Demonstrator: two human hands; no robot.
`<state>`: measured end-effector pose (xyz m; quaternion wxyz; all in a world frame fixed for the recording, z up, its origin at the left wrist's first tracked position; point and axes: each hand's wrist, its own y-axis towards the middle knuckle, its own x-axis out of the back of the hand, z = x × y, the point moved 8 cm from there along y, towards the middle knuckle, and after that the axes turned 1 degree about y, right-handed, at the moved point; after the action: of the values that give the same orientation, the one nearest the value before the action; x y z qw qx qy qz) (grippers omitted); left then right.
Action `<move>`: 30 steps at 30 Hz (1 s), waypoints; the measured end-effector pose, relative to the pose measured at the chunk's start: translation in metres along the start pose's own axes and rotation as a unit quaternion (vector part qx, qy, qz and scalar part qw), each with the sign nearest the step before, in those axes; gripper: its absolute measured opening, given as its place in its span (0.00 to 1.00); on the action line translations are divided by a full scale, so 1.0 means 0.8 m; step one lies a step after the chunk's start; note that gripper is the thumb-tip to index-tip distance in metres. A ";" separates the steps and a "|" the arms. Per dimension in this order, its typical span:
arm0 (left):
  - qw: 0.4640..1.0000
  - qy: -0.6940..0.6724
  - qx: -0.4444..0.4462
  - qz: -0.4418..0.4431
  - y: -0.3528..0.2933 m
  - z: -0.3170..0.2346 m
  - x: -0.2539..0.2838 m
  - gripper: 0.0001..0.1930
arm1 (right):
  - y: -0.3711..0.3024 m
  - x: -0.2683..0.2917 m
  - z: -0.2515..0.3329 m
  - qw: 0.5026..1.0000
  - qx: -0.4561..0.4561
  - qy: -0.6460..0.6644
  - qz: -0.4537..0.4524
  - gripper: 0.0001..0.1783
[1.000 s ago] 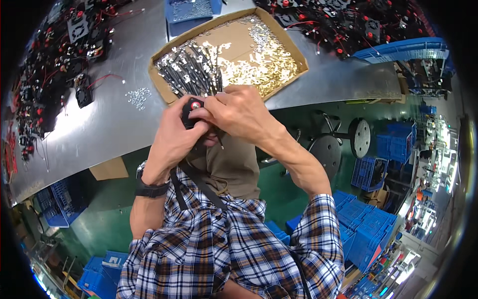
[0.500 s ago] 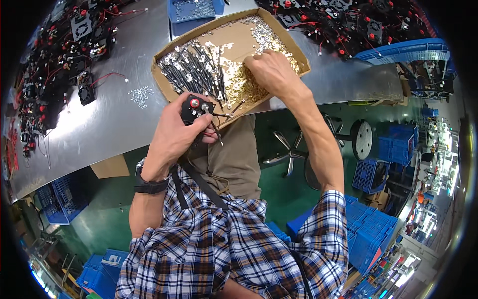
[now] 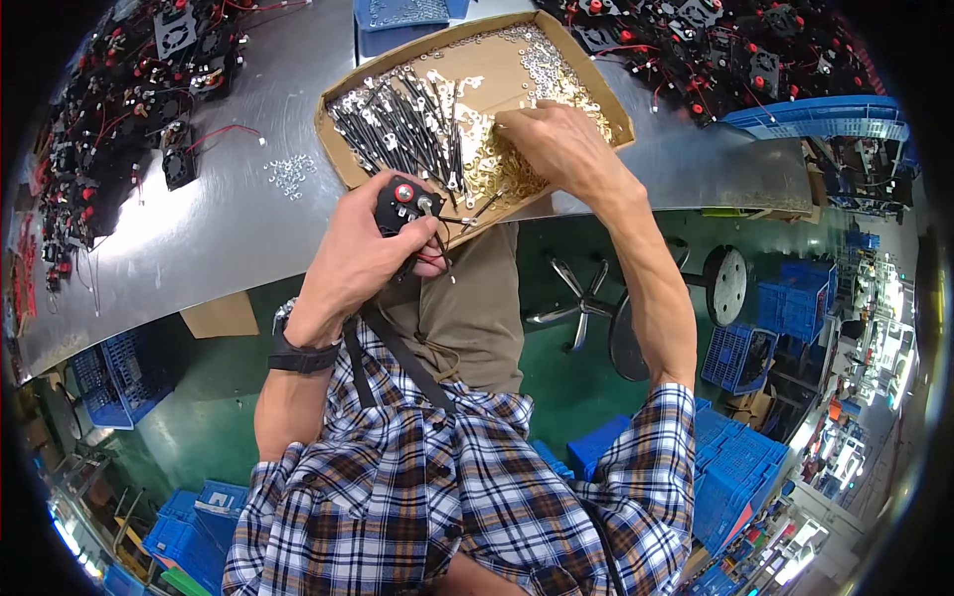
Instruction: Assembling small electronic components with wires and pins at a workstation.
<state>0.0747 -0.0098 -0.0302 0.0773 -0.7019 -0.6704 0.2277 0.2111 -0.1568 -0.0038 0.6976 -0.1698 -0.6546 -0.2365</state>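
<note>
A small black panel (image 3: 390, 211) with a red-capped post, a metal post and dangling wires is gripped by my left hand (image 3: 358, 243), just off the near edge of a shallow cardboard tray (image 3: 467, 70). My right hand (image 3: 571, 154) reaches into the tray over a heap of gold-coloured metal lugs (image 3: 487, 164). Its fingers curl down into the heap; their tips are hidden, so I cannot see what they pinch. Left of the heap lies a bundle of short black cables (image 3: 393, 124) with metal ring ends. Small silver washers or nuts (image 3: 542, 65) fill the tray's far right corner.
A few loose silver rings (image 3: 290, 174) lie on the metal table (image 3: 248, 214) left of the tray. Behind it sits a blue bin (image 3: 402, 42). Black wired assemblies are heaped at far left and far right, near a blue basket (image 3: 825, 114). A round stool (image 3: 723, 286) stands below.
The view has shifted slightly, so the tray and table appear a little to the right. My left hand still holds the panel, and my right hand stays at the gold lugs.
</note>
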 end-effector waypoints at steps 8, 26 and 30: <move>1.000 -0.020 0.000 0.000 0.001 0.001 -0.002 0.13 | -0.003 -0.010 0.018 0.998 0.067 -0.009 -0.007 0.05; 1.000 -0.008 -0.013 0.000 -0.004 0.000 0.000 0.14 | 0.004 -0.018 0.028 0.999 -0.006 0.033 0.014 0.08; 1.000 -0.003 -0.007 -0.001 -0.005 -0.003 -0.002 0.14 | 0.001 -0.016 0.030 1.000 0.016 0.021 -0.003 0.07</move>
<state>0.0723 -0.0103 -0.0260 0.0708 -0.7009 -0.6732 0.2248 0.1911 -0.1413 -0.0140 0.7131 -0.1517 -0.6442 -0.2313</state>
